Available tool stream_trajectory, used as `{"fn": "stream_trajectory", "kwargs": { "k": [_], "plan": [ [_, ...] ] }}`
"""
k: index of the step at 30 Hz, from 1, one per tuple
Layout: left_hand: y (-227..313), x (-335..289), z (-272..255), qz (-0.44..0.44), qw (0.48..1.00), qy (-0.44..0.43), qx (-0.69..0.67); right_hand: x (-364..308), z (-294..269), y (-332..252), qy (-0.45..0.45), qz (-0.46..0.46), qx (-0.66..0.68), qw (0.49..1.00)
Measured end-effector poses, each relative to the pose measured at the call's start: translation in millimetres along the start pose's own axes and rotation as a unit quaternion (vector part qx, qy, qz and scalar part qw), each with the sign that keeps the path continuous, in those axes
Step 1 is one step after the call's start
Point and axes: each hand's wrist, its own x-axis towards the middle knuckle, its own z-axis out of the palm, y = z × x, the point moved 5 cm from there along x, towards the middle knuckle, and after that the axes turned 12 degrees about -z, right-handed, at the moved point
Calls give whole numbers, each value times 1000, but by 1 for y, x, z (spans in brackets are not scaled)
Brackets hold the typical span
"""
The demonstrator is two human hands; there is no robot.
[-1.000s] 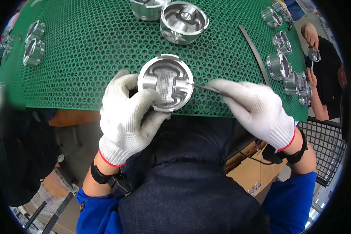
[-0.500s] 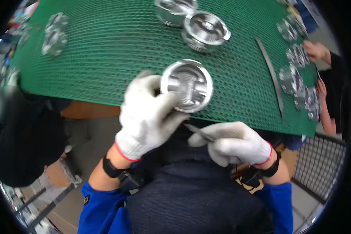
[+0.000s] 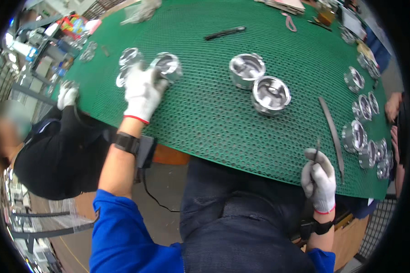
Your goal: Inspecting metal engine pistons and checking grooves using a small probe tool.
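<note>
My left hand [image 3: 142, 92], in a white glove, is stretched out to the far left of the green mat [image 3: 200, 123]. Its fingers close on the left side of a silver metal piston [image 3: 167, 64], hollow side up. Two more pistons stand just beyond and beside those fingers, the farther piston [image 3: 130, 56] partly blurred. Gloved too, my right hand [image 3: 321, 179] hovers by the mat's near edge at the right. It pinches a thin dark metal blade-like tool [image 3: 318, 145], tip pointing up and away.
Two touching pistons [image 3: 271, 94] stand mid-mat. A long flat metal strip [image 3: 332, 136] lies by my right hand, with several pistons [image 3: 354, 135] beyond it, near another person's hand [image 3: 393, 107]. A dark slim tool [image 3: 225, 33] lies far back. Another person [image 3: 64, 150] sits at the left.
My left hand has carried the piston from in front of me to the far left of the mat. My right hand has moved right, still pinching the thin tool. The view has shifted.
</note>
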Motion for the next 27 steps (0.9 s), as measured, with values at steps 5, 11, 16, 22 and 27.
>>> {"fn": "stream_trajectory", "kwargs": {
  "k": [5, 11, 16, 22, 27],
  "plan": [
    [116, -18, -32, 183, 972, 16, -150, 2, 9, -5, 16, 21, -10, 1000],
    [192, -39, 4, 345, 934, 28, -86, 8, 13, -11, 14, 12, 10, 1000],
    [186, -93, -36, 325, 902, -171, -228, 9, -13, 4, 83, -52, 213, 972],
    [138, -141, -27, 111, 904, -155, -382, 20, 14, -33, -142, 149, -193, 959],
    [140, -144, -21, 107, 908, -173, -367, 47, 60, -62, -225, -236, -608, 724]
  ]
}}
